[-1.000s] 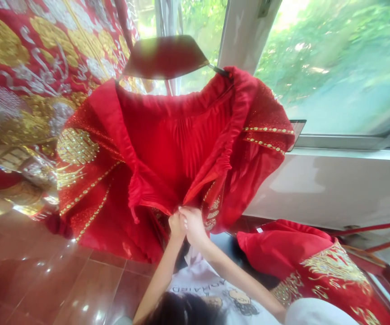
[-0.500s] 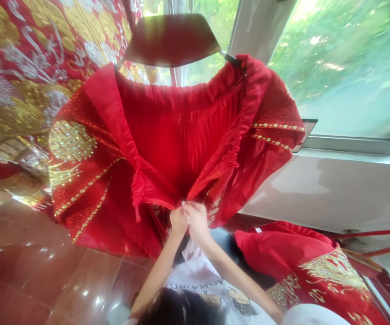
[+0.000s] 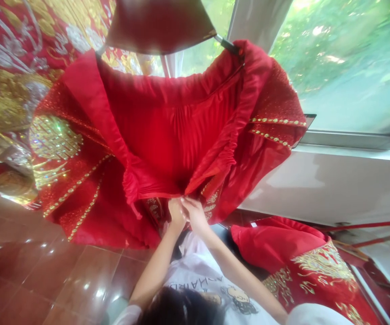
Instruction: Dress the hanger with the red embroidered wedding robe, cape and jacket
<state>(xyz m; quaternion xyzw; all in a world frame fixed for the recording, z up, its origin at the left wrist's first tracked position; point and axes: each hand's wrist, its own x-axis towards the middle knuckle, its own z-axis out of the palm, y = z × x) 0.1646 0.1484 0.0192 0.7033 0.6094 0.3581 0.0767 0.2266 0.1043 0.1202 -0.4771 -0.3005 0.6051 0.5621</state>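
Note:
A red skirt (image 3: 181,95) with a gathered waistband, glittery panels and gold beading hangs spread in front of me, its opening facing me. Black clips (image 3: 232,47) on a metal bar pinch its waistband on either side. At the lower point of the opening, my left hand (image 3: 177,213) is closed on the skirt's edge. My right hand (image 3: 194,213) is pressed close beside it, thumb and fingers pinching the same edge. The fingertips meet there, and any small fastener between them cannot be made out. A loose gathered end dangles left of my hands.
Another red garment with gold embroidery (image 3: 279,243) lies at the lower right, near red bars (image 3: 371,224). Red cloth with gold and silver embroidery (image 3: 15,58) fills the upper left. A dark red panel (image 3: 161,27) is above the skirt. A window (image 3: 347,67) stands right, tiled floor (image 3: 46,275) below.
The view has shifted slightly, so the skirt appears a little higher and larger. Both hands keep their pinch at the opening's lower point.

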